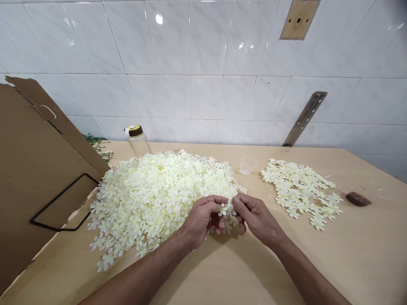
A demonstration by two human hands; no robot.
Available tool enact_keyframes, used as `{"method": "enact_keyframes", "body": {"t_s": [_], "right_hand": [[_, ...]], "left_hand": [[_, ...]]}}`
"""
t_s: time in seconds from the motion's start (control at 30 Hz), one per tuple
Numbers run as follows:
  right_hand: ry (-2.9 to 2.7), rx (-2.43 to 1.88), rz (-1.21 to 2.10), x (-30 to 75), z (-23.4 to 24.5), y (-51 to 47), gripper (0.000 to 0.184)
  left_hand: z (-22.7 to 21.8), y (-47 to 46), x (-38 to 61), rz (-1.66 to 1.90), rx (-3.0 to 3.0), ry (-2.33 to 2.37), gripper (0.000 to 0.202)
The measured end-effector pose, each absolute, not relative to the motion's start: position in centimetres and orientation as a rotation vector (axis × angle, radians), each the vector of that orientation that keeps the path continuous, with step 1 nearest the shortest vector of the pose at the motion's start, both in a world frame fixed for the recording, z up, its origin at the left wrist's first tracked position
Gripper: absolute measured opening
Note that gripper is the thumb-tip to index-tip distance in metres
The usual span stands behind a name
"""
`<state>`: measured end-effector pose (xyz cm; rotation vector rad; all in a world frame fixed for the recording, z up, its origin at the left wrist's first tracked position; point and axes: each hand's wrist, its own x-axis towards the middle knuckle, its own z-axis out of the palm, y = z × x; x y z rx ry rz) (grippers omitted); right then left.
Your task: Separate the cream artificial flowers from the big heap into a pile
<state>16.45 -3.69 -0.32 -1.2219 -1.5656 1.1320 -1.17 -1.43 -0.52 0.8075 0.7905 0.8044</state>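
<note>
A large heap of pale yellow-white artificial flowers (pixel 152 190) covers the left half of the table. At its right front edge my two hands meet. Between the thumb and fingers of my left hand (pixel 203 220) are small artificial flowers (pixel 223 209). My right hand (pixel 256 216) pinches another white flower at the fingertips, close against the left hand. Its far fingers are partly hidden behind the thumb. Farther right, a smaller spread of the same flowers (pixel 299 188) lies flat on the table.
A cardboard box (pixel 41 161) with a black wire frame (pixel 60 228) stands at left. Behind the heap is a clear bottle (pixel 138 142) with a brown and yellow lid. A clear plastic cup (pixel 248 165) and a container of dark brown stuff (pixel 358 199) sit to the right. A tiled wall (pixel 206 97) borders the table.
</note>
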Motion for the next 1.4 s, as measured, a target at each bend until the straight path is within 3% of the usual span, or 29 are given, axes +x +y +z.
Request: {"method": "enact_keyframes", "body": {"t_s": [0.17,0.33,0.87,1.4], "right_hand": [[-1.631,-1.211,1.185,16.6,-0.2,-3.8,0.042],[-1.655,-1.1,1.334,16.7,-0.1,-3.9,0.035],[-1.658,-1.199,1.308,17.2,-0.1,-3.6,0.036],[-1.536,-1.221,1.292,17.6,-0.1,-3.4,0.039]], "left_hand": [[-0.4,-1.4,-1.2,0.813,0.78,0.697,0.023],[-0.5,-1.5,-1.1,0.787,0.829,0.689,0.032],[-0.4,-1.3,-1.4,0.775,0.895,0.782,0.032],[0.2,-0.6,-2.0,0.981,0.87,0.78,0.03]]}}
